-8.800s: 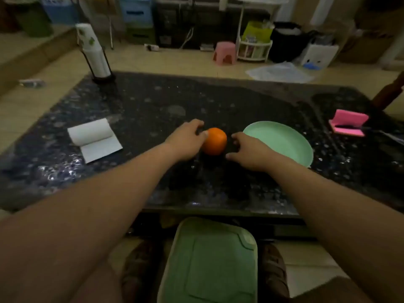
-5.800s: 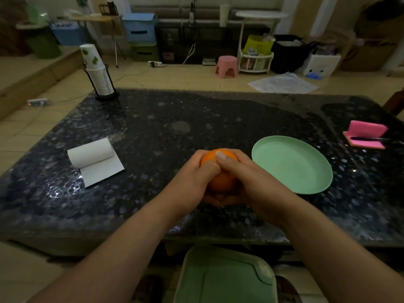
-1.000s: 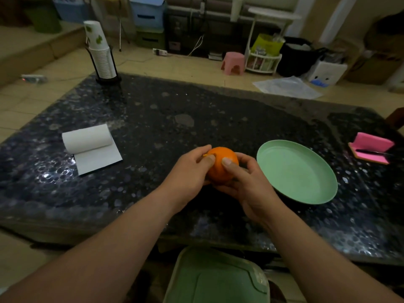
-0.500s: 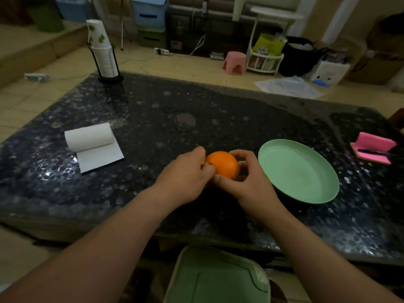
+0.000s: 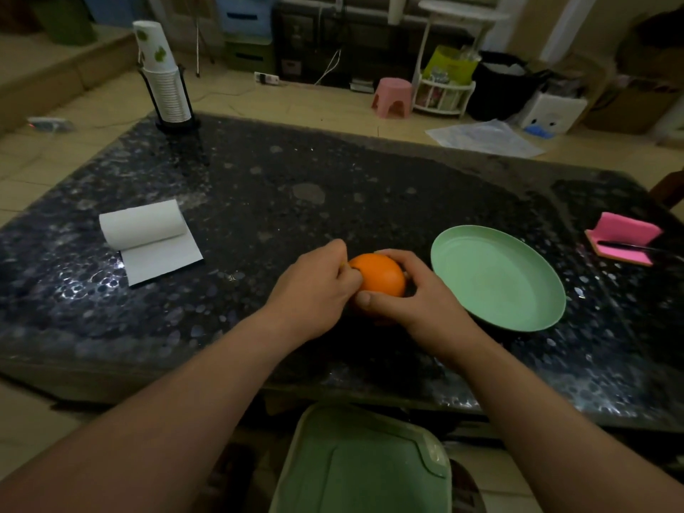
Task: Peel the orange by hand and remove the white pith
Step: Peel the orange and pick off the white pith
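Round orange fruit [image 5: 378, 274], peel still whole, sits between both hands over the front-middle of the dark speckled stone table [image 5: 296, 187]; can't tell if it touches the top. Right hand [image 5: 416, 296] grasps it, thumb at the near side, fingers curled over the top. Left hand [image 5: 314, 290] has its fingers curled tight against the orange's left side, gripping there. Pale green round plate [image 5: 496, 279] just right of the right hand, not touching. Bare tabletop behind the fruit and leftward to a white paper towel roll [image 5: 148, 231]. Near table edge lies under the forearms. Stack of paper cups in a black holder [image 5: 166, 83] at the far left corner; pink sponge [image 5: 625, 236] near the right edge.
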Demonstrator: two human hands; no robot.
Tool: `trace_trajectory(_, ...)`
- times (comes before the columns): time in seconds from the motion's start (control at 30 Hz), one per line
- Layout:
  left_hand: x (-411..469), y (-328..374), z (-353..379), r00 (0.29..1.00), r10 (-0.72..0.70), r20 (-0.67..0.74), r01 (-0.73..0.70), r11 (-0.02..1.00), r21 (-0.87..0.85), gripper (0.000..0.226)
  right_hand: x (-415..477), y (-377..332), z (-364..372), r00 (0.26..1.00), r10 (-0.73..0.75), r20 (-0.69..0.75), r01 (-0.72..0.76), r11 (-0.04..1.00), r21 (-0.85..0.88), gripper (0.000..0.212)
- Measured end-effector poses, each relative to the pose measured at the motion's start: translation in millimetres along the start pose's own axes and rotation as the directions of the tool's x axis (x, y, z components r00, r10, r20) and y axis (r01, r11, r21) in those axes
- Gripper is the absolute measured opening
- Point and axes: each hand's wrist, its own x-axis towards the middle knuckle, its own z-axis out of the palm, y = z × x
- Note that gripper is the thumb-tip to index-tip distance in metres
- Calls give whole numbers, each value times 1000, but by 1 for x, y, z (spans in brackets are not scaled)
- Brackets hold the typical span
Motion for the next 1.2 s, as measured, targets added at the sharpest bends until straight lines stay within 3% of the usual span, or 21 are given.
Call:
trace_trajectory(0.37,5,-3,8,999,-25,41,25,1000,17,21,-5,13,-5,999,36,27,-39,992,120,63)
trace_trajectory(0.5,10,-4,9,982,-38,185,83,966,-244,23,-9,20,-16,997,71,43,-78,975,207,66)
trace_trajectory(0.6,10,-1,11,954,-64,293,199,866,-459,23,-8,23,-22,992,107,66,-121,954,276,67)
trace_trajectory(0.83,13,0,18,920,-124,373,361,640,-678,30,-3,29,-24,984,130,120,-168,899,404,66)
trace_trajectory(1.03,22,-8,25,878,-235,416,471,279,-837,15,2,33,-22,976,171,138,-217,842,493,76)
trace_trajectory(1.07,25,-10,26,885,-268,381,455,326,-828,12,3,34,-23,976,185,118,-219,842,493,74)
trace_trajectory(1.1,28,-11,27,906,-298,300,417,514,-750,13,3,33,-23,976,198,90,-216,852,477,71)
trace_trajectory(1.13,30,-15,29,942,-278,191,337,757,-560,18,3,34,-22,977,205,58,-209,865,456,69)
trace_trajectory(1.17,31,-17,31,972,-214,99,234,929,-287,25,3,34,-21,977,211,26,-201,877,437,68)
trace_trajectory(1.2,32,-19,34,991,-129,44,130,991,-23,30,4,35,-21,977,213,-5,-192,888,418,69)
